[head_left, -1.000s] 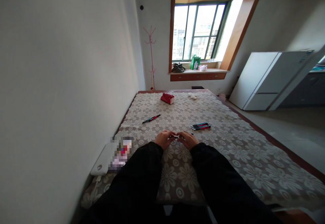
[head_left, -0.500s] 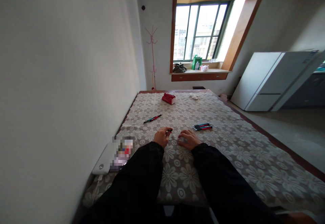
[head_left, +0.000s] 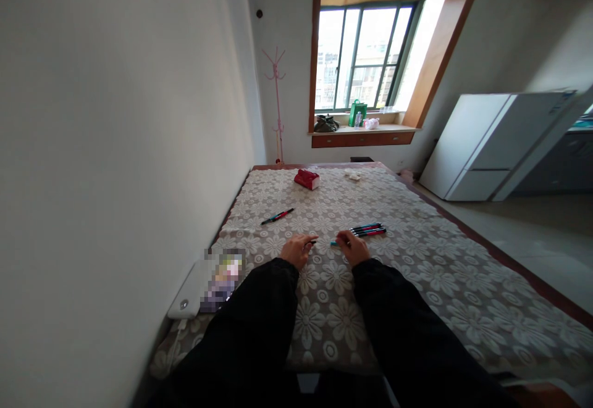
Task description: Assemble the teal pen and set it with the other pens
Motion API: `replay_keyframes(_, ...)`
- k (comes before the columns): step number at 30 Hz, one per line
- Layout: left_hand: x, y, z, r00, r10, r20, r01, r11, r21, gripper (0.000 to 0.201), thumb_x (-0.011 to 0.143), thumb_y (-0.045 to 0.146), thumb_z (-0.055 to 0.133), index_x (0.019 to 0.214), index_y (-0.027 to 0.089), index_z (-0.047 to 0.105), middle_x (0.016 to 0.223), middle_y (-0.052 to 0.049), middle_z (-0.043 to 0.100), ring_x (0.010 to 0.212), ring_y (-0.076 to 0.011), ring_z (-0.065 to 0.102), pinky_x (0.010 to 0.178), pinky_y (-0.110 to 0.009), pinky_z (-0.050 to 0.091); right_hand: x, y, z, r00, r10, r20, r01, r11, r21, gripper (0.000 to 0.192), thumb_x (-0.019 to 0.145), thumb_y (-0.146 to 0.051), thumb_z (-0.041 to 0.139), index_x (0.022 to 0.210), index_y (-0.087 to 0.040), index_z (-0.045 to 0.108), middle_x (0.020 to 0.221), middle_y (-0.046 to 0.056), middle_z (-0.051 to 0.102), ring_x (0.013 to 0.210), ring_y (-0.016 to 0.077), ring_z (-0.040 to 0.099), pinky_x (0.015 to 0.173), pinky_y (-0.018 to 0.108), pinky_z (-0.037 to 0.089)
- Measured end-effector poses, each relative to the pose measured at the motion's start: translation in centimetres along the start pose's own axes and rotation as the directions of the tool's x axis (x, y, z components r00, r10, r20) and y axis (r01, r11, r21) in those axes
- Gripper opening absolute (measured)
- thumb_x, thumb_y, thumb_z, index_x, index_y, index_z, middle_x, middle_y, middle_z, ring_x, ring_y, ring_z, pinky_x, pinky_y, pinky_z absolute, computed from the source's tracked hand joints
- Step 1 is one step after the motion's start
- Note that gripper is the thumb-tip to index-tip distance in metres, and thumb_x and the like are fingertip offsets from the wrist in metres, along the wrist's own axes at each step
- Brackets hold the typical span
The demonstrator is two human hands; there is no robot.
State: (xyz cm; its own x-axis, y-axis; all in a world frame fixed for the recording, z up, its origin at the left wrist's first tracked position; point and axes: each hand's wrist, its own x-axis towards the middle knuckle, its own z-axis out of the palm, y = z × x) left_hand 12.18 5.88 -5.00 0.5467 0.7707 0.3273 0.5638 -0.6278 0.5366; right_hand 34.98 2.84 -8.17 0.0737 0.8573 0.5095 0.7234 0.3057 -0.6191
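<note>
The left hand (head_left: 296, 249) pinches a small dark pen part (head_left: 313, 242) between its fingers above the flower-patterned counter (head_left: 417, 272). The right hand (head_left: 354, 246) has its fingers closed on a teal-tipped pen piece (head_left: 334, 244), just beside a cluster of pens (head_left: 368, 230). Another single pen (head_left: 277, 216) lies farther off, with a red pouch (head_left: 306, 179) beyond.

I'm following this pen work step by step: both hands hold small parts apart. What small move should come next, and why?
Probably bring the hands back together and join the parts. The left hand pinches a small dark piece, the right hand holds a teal-tipped piece, and a gap lies between them over the cloth. Finished-looking pens lie just beyond the right hand.
</note>
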Motion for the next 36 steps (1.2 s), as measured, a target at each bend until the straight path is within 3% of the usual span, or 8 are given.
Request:
replay_keyframes(6, -0.1, 0.1, 0.0, 0.999, 0.027, 0.043, -0.027, 0.999, 0.017, 0.033, 0.090, 0.024, 0.044, 0.115, 0.032, 0.063, 0.105, 0.000, 0.067, 0.101, -0.0162, 0.057, 0.092, -0.027, 0.044, 0.0, -0.5, 0.0, 1.000, -0.001, -0.024, 0.004, 0.991, 0.135, 0.014, 0.082, -0.034, 0.053, 0.085, -0.020, 0.058, 0.077, 0.003, 0.066, 0.068, 0.0162, 0.063, 0.059, 0.026, 0.050)
replay_keyframes(14, -0.2, 0.8, -0.2, 0.995, 0.050, 0.090, -0.049, 0.999, -0.019, 0.033, 0.087, 0.020, 0.047, 0.114, 0.030, 0.064, 0.106, 0.003, 0.070, 0.102, -0.0160, 0.057, 0.094, -0.028, 0.044, -0.3, -1.1, 0.0, 0.986, -0.033, 0.166, 0.004, 0.984, 0.176, 0.008, 0.082, -0.029, 0.051, 0.084, -0.021, 0.053, 0.073, 0.001, 0.069, 0.065, 0.0151, 0.064, 0.059, 0.025, 0.050)
replay_keyframes(24, -0.2, 1.1, -0.5, 0.994, 0.019, 0.105, -0.018, 1.000, -0.013, 0.033, 0.085, 0.020, 0.049, 0.113, 0.030, 0.064, 0.105, 0.004, 0.070, 0.101, -0.0149, 0.058, 0.093, -0.026, 0.044, -0.1, -0.9, 0.1, 0.985, 0.006, 0.171, -0.044, 0.974, 0.221, 0.016, 0.084, -0.036, 0.051, 0.087, -0.021, 0.057, 0.076, 0.003, 0.072, 0.065, 0.0169, 0.066, 0.060, 0.028, 0.051)
replay_keyframes(31, -0.2, 0.7, 0.2, 0.994, 0.004, 0.108, 0.002, 0.998, -0.058, 0.023, 0.084, 0.029, 0.055, 0.102, 0.028, 0.068, 0.089, 0.001, 0.070, 0.081, -0.0141, 0.062, 0.081, -0.025, 0.047, -0.2, -1.0, 0.1, 0.975, -0.018, 0.223, -0.028, 0.980, 0.199, 0.016, 0.084, -0.034, 0.051, 0.086, -0.021, 0.060, 0.076, 0.003, 0.072, 0.066, 0.0169, 0.066, 0.064, 0.029, 0.051)
replay_keyframes(36, -0.1, 0.3, 0.4, 0.995, -0.003, 0.101, 0.011, 0.997, -0.081, 0.021, 0.083, 0.027, 0.056, 0.099, 0.026, 0.069, 0.088, 0.001, 0.069, 0.080, -0.0132, 0.061, 0.081, -0.024, 0.047, -0.2, -0.8, 0.3, 0.978, 0.013, 0.208, -0.065, 0.967, 0.245, 0.017, 0.084, -0.036, 0.051, 0.087, -0.021, 0.057, 0.077, 0.003, 0.072, 0.066, 0.0174, 0.067, 0.064, 0.029, 0.052)
